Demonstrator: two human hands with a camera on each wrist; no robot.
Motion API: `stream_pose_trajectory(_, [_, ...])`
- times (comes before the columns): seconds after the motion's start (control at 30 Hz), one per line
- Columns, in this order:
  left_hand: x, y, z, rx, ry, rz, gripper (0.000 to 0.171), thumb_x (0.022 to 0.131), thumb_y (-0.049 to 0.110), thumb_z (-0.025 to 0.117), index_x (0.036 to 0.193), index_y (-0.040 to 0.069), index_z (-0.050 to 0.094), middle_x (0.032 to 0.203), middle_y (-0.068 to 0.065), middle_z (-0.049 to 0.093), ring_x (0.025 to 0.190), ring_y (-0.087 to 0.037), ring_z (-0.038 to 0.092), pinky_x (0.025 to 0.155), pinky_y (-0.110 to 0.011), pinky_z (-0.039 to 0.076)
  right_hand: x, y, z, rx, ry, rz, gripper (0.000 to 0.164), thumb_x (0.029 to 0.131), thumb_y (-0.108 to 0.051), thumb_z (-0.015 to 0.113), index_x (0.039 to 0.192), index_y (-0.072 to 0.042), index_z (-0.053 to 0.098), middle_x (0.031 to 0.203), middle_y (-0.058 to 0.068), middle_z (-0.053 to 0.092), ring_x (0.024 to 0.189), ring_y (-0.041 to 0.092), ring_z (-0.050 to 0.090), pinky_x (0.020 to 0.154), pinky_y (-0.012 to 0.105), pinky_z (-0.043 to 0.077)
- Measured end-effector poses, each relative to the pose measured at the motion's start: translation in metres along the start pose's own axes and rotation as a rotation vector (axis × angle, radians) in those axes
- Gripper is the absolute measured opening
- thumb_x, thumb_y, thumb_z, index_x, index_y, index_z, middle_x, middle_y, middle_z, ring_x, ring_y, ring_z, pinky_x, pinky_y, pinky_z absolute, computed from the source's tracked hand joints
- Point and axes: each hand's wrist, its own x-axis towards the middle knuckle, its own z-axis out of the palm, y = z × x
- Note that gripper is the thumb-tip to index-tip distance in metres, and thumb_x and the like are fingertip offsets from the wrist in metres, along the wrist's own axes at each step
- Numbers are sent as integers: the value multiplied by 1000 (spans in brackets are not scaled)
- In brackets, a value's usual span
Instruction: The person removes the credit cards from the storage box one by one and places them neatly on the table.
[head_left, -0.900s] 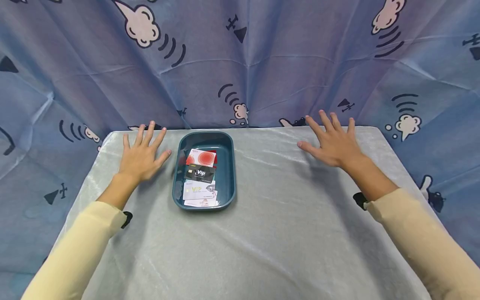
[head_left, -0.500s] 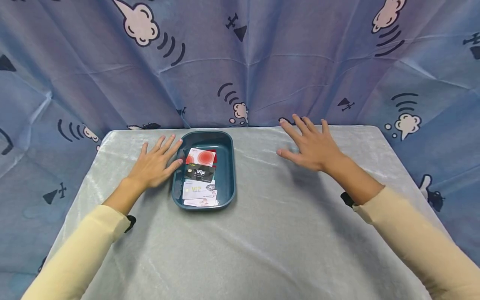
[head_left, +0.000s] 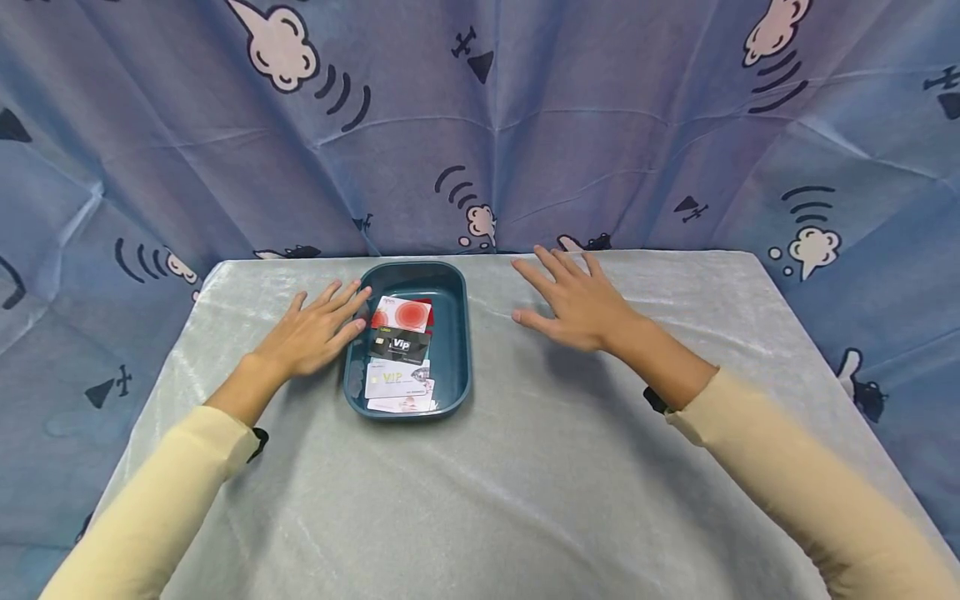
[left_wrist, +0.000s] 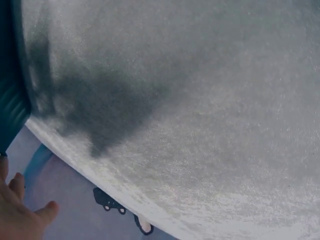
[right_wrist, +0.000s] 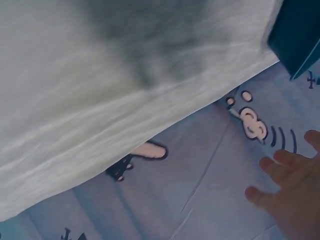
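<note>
A dark teal tray (head_left: 450, 367) lies left of the middle of the table. Inside it several plastic cards overlap in a column: a white one with red circles (head_left: 405, 314), a black Vip card (head_left: 400, 345), a pale VIP card (head_left: 396, 379) and others partly covered. My left hand (head_left: 306, 335) has its fingers spread, thumb and fingertips overlapping the tray's left rim in the head view. Right of the tray, my right hand (head_left: 576, 308) hovers with fingers spread, holding nothing. Its shadow falls on the cloth below.
A pale grey velvety cloth (head_left: 480, 500) covers the table. Behind and on both sides hangs a blue patterned curtain (head_left: 570, 125), meeting the table's far edge. Dark bands sit at both wrists.
My left hand has moved right to the tray's rim, then nearly stopped. My right hand has travelled left toward the tray, fingers still spread. Tray and cards stay put.
</note>
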Motion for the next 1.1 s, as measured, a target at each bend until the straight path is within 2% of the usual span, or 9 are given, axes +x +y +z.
stream_pose_trajectory(0.1, [1, 1, -2, 3, -15, 2, 59, 108, 42, 36, 160, 19, 23, 166, -7, 18, 151, -35, 12, 113, -70, 10, 6, -9, 0, 86, 16, -32, 77, 99, -61, 45, 160, -20, 23, 163, 18, 21, 150, 34, 20, 119, 59, 5])
stream_pose_trajectory(0.2, [2, 1, -3, 6, -20, 4, 59, 108, 43, 35, 160, 18, 23, 166, -8, 18, 151, -36, 13, 112, -70, 11, 13, -19, -1, 192, 12, -37, 76, 99, -57, 48, 160, -19, 24, 162, 19, 24, 148, 36, 25, 118, 58, 14])
stream_pose_trajectory(0.33, [1, 1, -2, 4, -24, 1, 59, 108, 42, 36, 160, 17, 23, 166, -8, 17, 151, -36, 13, 112, -70, 12, 24, -33, 1, 314, -7, -35, 75, 99, -57, 49, 160, -21, 24, 162, 14, 27, 147, 34, 28, 116, 55, 25])
stream_pose_trajectory(0.47, [1, 0, -2, -6, -12, 4, 59, 107, 42, 37, 160, 17, 25, 166, -8, 17, 151, -36, 13, 112, -70, 13, 33, -47, 4, 393, -27, -63, 75, 98, -55, 51, 159, -21, 25, 161, 8, 29, 147, 27, 30, 115, 52, 28])
stream_pose_trajectory(0.63, [2, -1, -2, -8, -7, 4, 60, 107, 42, 39, 159, 17, 26, 166, -8, 17, 151, -36, 14, 113, -69, 13, 42, -62, 9, 452, -60, -89, 76, 97, -52, 55, 158, -17, 27, 160, 10, 31, 146, 28, 30, 116, 53, 28])
stream_pose_trajectory(0.73, [3, -1, -1, -14, -16, 0, 60, 107, 42, 39, 159, 17, 26, 166, -8, 17, 151, -36, 14, 113, -68, 13, 47, -68, 11, 489, -70, -86, 76, 96, -50, 58, 158, -14, 29, 159, 11, 34, 143, 29, 36, 115, 52, 30])
stream_pose_trajectory(0.9, [3, -1, 0, -34, -17, -2, 60, 107, 42, 39, 159, 17, 26, 166, -8, 16, 151, -37, 15, 113, -67, 16, 53, -74, 15, 590, -82, -57, 75, 96, -45, 61, 156, -13, 31, 154, 12, 42, 129, 30, 53, 107, 47, 43])
stream_pose_trajectory(1.1, [3, -2, 2, -53, -19, 0, 59, 107, 41, 38, 159, 16, 25, 166, -7, 15, 150, -37, 17, 113, -66, 19, 63, -80, 16, 750, -125, -2, 69, 97, -44, 61, 153, -12, 37, 145, 17, 51, 129, 28, 55, 105, 41, 45])
